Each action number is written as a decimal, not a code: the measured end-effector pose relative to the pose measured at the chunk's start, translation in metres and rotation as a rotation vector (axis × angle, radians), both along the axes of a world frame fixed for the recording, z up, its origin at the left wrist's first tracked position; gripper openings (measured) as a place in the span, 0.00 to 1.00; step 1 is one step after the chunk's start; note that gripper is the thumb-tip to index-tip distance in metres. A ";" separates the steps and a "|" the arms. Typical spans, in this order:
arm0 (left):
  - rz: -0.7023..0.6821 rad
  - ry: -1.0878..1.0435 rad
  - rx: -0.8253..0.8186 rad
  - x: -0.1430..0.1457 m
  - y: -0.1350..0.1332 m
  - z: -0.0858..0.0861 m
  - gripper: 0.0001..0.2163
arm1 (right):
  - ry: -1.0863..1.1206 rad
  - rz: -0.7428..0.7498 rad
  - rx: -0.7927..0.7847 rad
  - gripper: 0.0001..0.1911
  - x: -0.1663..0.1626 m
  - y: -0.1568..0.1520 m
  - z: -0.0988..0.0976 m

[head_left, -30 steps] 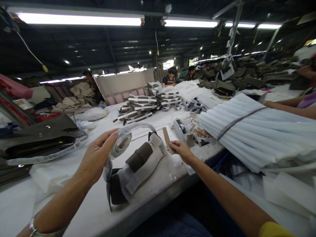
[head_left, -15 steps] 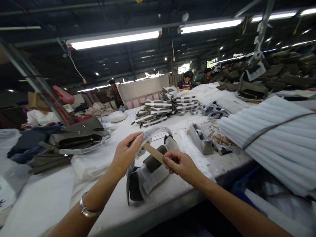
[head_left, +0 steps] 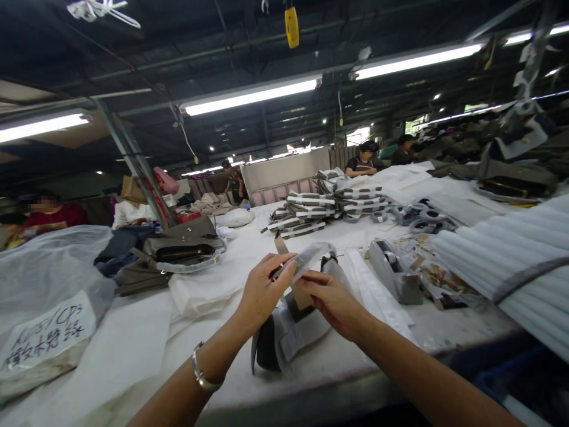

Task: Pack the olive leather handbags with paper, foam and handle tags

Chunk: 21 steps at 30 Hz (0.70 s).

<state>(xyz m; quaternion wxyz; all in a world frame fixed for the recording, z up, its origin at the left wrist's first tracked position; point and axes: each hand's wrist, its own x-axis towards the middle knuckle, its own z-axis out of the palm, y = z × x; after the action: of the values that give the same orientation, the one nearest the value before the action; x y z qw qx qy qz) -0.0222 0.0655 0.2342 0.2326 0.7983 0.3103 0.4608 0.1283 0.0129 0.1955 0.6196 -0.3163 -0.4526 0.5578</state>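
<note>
My left hand is closed on the clear plastic-wrapped part of a dark bag strap, with a brown tape strip sticking up behind its fingers. My right hand pinches the lower end of that tape strip, just right of the left hand. Below both hands lies the dark strap piece wrapped in white foam sheet on the white table.
A grey tape dispenser stands right of my hands, with white foam rolls beyond. Olive bags lie at left, a labelled plastic sack at far left. Wrapped strap bundles are stacked farther back. Other people sit beyond.
My right hand brought the tape strip from the table over to the left hand; both hands now meet on the plastic-wrapped part. The view has swung to the left.
</note>
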 end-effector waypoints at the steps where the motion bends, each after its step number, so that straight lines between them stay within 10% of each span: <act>1: -0.015 -0.010 0.024 -0.001 0.001 0.000 0.12 | 0.017 0.013 -0.025 0.13 0.000 -0.002 0.002; 17: -0.040 -0.087 0.045 0.004 -0.008 -0.009 0.12 | 0.166 -0.085 -0.165 0.16 -0.013 -0.014 0.013; 21: -0.037 -0.221 -0.238 0.000 -0.008 -0.010 0.34 | 0.134 -0.063 -0.157 0.15 -0.009 -0.015 0.015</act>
<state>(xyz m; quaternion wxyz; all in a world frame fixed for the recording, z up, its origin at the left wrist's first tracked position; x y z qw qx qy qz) -0.0225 0.0579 0.2239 0.3665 0.7153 0.3204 0.5013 0.1195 -0.0018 0.2103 0.6389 -0.3399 -0.3550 0.5918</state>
